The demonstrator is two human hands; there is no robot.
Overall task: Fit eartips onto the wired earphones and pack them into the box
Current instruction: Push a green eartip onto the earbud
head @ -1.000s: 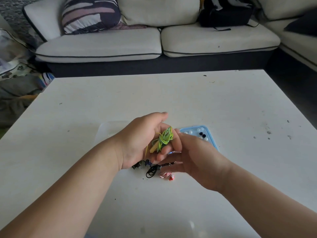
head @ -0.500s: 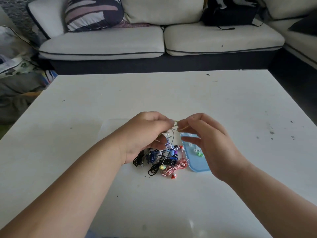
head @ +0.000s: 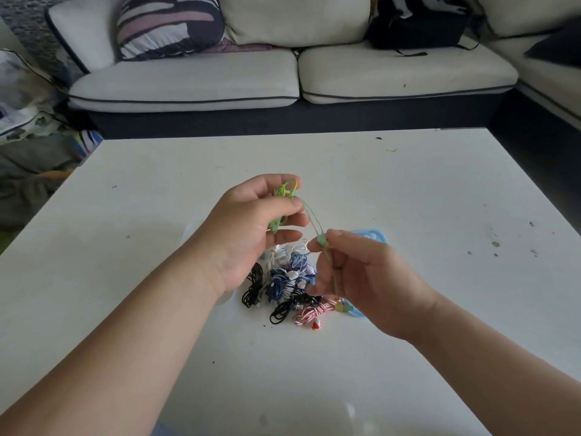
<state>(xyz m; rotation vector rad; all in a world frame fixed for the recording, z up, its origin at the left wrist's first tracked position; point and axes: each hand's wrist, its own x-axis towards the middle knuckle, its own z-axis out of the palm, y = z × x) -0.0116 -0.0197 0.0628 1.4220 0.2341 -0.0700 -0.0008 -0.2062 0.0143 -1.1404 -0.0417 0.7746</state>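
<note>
My left hand [head: 251, 228] is raised over the white table [head: 408, 278] and grips the bunched cord of the green-yellow wired earphones [head: 284, 196]. A thin length of that cord runs down to my right hand [head: 361, 275], which pinches a green earbud [head: 321, 240] between thumb and forefinger; the cord hangs on through that hand. Below both hands lies a pile of coiled earphones [head: 283, 287] in black, blue, white and red-white. A blue tray [head: 375, 236] with eartips shows partly behind my right hand.
A clear plastic box lid [head: 188, 231] lies faintly on the table behind my left wrist. A light sofa [head: 283, 80] with a striped cushion [head: 169, 23] and a black bag [head: 415, 23] stands beyond the table's far edge.
My hands have moved apart and the green cord has unwound between them. My right hand now pinches a green earbud. The pile beneath is uncovered.
</note>
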